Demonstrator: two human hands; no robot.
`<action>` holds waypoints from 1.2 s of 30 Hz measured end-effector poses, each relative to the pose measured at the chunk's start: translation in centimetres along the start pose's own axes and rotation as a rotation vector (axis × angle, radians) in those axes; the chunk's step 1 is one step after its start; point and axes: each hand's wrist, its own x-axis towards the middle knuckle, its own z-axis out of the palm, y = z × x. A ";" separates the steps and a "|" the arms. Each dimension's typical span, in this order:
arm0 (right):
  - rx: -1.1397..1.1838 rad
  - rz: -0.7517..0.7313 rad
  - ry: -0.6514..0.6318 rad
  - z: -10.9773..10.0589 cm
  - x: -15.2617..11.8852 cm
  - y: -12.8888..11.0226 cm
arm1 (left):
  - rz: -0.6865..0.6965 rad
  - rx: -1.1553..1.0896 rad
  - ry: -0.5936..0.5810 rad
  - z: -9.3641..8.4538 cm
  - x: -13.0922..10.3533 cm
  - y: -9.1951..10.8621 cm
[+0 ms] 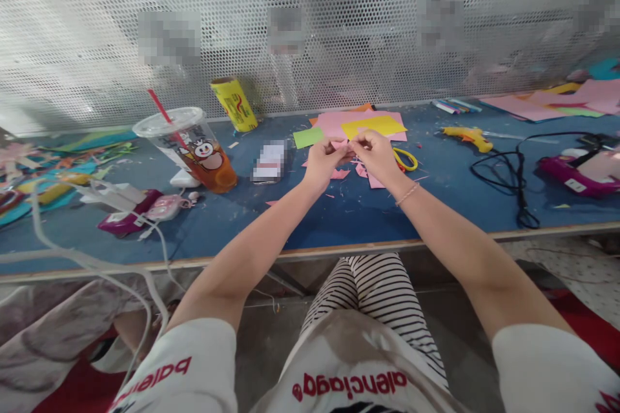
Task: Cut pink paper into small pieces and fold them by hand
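My left hand (325, 160) and my right hand (375, 156) meet over the blue table, fingertips pinched together on a small piece of pink paper (345, 150). Behind them lie stacked sheets: pink (332, 122), yellow (372, 126) and green (308, 137). Pink scraps (340, 174) are scattered below the hands. Yellow-handled scissors (407, 160) rest just right of my right hand, their blades hidden.
On the blue table (232, 219), a tilted drink cup (201, 155), a phone (270, 161) and a yellow roll (235, 104) are on the left. A glue gun (469, 137) with a black cable, markers (455, 106) and a purple power strip (576, 175) are on the right. A person sits at lower left.
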 end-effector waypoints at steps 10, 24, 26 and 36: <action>0.181 0.105 -0.092 -0.4 0.1 -0.4 | 0.018 0.020 0.026 0.2 -0.2 0.1; -0.009 -0.170 -0.152 -1.0 0.0 -0.7 | -0.250 -0.205 -0.216 -0.3 -0.3 1.7; -0.031 -0.206 -0.159 -1.1 0.1 -0.6 | -0.312 -0.219 -0.221 -0.5 -0.1 1.6; -0.084 -0.098 -0.106 -0.8 0.4 0.8 | -0.251 -0.214 -0.076 -1.3 0.9 1.1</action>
